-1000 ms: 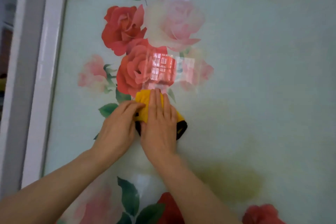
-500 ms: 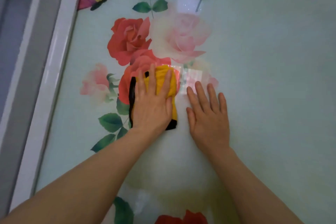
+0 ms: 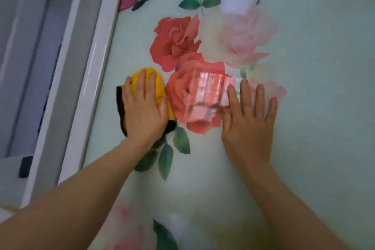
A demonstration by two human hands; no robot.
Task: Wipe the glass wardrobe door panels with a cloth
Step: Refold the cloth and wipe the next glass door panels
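Observation:
The glass wardrobe door panel point(image 3: 314, 67) is pale green, printed with red and pink roses, leaves and a butterfly. My left hand point(image 3: 145, 111) presses flat on a yellow cloth with a black edge point(image 3: 156, 81), left of the big red rose and near the panel's left border. Most of the cloth is hidden under the palm. To the right, my right hand point(image 3: 248, 124) lies flat on the bare glass with its fingers spread, holding nothing.
A white frame strip point(image 3: 89, 79) runs diagonally along the panel's left edge, with a grey strip point(image 3: 60, 91) beside it. Further left lie a grey recess and a small dark block point(image 3: 25, 166). Window light reflects on the glass over the red rose.
My left hand has slid the cloth leftward off the red rose toward the white frame. The right hand stays flat on the glass, now further from the cloth.

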